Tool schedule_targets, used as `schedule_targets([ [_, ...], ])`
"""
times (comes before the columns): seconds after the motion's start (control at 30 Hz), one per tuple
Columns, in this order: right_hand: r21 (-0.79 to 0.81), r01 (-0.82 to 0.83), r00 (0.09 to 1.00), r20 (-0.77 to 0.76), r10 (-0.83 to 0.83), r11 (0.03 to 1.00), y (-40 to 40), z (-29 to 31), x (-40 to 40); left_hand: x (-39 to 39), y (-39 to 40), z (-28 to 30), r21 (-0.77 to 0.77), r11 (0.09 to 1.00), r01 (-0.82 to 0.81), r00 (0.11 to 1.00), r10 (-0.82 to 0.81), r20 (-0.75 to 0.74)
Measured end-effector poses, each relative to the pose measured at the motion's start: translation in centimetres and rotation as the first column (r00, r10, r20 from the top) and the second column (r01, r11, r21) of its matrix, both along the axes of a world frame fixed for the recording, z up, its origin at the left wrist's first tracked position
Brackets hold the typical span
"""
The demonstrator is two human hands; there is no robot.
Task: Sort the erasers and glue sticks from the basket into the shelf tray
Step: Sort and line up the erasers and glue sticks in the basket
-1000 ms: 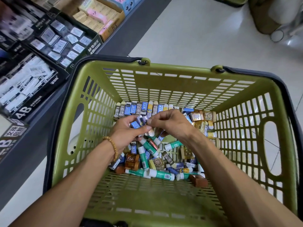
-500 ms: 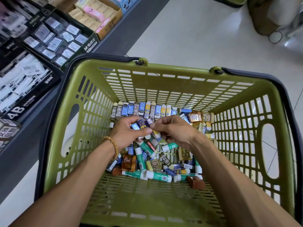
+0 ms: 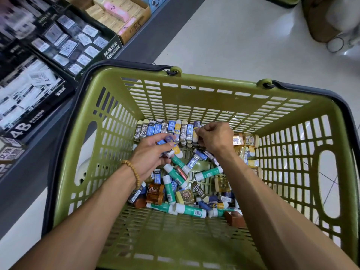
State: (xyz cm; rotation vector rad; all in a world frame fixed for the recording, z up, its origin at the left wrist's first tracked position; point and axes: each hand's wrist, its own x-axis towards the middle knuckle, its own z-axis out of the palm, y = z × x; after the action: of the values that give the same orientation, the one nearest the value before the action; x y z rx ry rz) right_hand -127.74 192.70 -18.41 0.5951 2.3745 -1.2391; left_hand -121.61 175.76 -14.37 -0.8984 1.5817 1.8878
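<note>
Black cartons of 4B erasers were seen along the shelf's front edge, a brown carton behind them; a glass jar stood on the tiled floor.

An olive-green slotted plastic basket fills the frame's centre; sleeved rectangular erasers are lined along its far wall, green-and-white glue sticks heaped below.

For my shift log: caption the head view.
Left hand holding small wrapped erasers, right hand at the eraser row in green plastic basket.

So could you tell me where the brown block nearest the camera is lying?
In the head view, the brown block lies on the basket floor, lower right of the pile, beside a glue stick.
</note>
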Motion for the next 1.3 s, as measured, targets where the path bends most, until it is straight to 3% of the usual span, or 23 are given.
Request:
schedule_targets([
  [0.13,0.003,-0.099,0.993,-0.057,0.099,0.995,0.3,1.6,0.8,0.0,0.1,0.3,0.024,1.000,-0.009,1.000,0.010,-0.007],
  [0.27,-0.396,-0.223,0.948,0.122,0.292,0.891,-0.1,4.3,2.4,-0.1,0.3,0.4,0.036,0.999,-0.011,1.000,0.012,-0.015],
  [0.33,-0.449,-0.257,0.924,0.146,0.355,0.856,-0.2,4.6,2.8,-0.1,0.5,0.5,0.038,0.999,0.004,1.000,-0.003,-0.024],
  [0.47,-0.435,-0.222,0.935,0.159,0.317,0.873,0.6,4.6,2.7,0.1,1.0,0.7,0.080,0.996,0.041,0.999,-0.040,-0.022],
  [0.57,-0.366,-0.026,0.981,0.167,0.094,0.930,2.5,3.9,2.6,0.0,1.2,1.1,0.173,0.984,0.049,0.999,-0.050,0.004],
  [0.7,-0.234,0.121,0.982,0.171,-0.082,0.965,4.2,2.5,2.3,0.0,1.5,1.1,0.122,0.985,0.125,0.991,-0.118,-0.064],
  [0.83,-0.160,0.089,0.989,0.129,-0.069,0.983,3.3,1.0,1.5,0.2,1.4,0.7,-0.022,0.988,0.151,0.984,-0.153,-0.091],
  [0.97,-0.122,0.090,0.992,0.095,-0.079,0.988,2.3,0.4,1.0,0.3,1.5,0.6,-0.061,0.989,0.133,0.986,-0.138,-0.092],
  [1.1,-0.027,0.026,0.998,-0.052,-0.027,0.999,1.9,1.5,1.4,0.3,1.7,0.7,-0.108,0.987,0.122,0.984,-0.135,-0.114],
  [1.17,-0.080,-0.068,0.996,-0.061,0.064,0.994,1.8,2.7,2.0,0.2,1.8,0.8,-0.117,0.987,0.107,0.984,-0.122,-0.131],
  [1.3,-0.377,-0.207,0.950,0.141,0.277,0.903,1.8,4.9,3.5,0.1,1.8,1.2,-0.083,0.997,0.010,0.991,-0.021,-0.135],
])
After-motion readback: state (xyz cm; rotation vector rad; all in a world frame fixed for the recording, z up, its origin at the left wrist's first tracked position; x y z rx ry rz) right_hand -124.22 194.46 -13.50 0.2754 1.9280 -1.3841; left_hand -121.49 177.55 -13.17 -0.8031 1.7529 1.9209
